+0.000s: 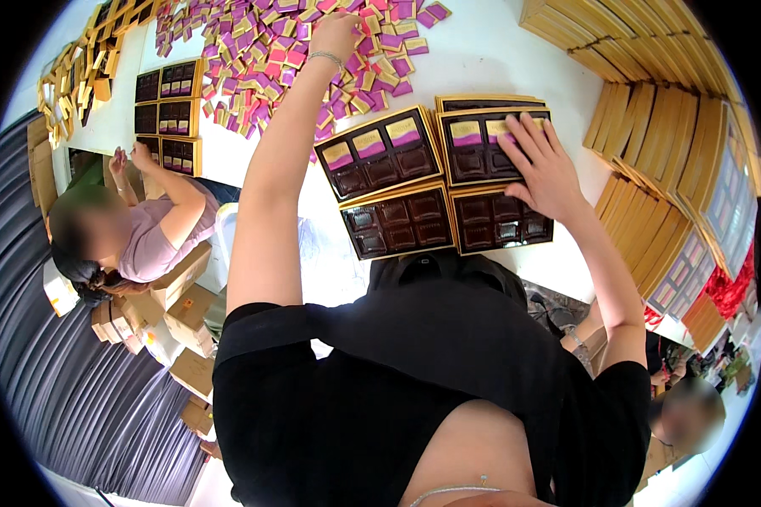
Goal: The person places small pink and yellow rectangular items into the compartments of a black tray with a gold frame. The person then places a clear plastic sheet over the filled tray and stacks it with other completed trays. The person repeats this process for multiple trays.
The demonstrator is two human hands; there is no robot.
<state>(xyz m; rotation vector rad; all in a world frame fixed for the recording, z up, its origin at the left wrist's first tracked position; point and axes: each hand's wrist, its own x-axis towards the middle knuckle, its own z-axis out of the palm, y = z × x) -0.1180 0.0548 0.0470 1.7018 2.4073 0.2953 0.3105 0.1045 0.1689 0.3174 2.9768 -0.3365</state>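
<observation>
My left hand reaches to the far pile of small purple-and-gold wrapped pieces, its fingers curled together; what they hold is hidden. My right hand lies with fingers stretched out over the right side of a gold-edged box with a dark brown tray. Two wrapped pieces show in that tray's far row, and my fingers cover the rest of the row. To its left, another box has three wrapped pieces in its far row. Two nearer boxes, a left one and a right one, show bare brown compartments.
Tall stacks of gold-edged boxes line the right side. More brown-tray boxes stand at the left, near a co-worker with raised hands. Cardboard cartons lie beyond the table's left edge. Another person is at the lower right.
</observation>
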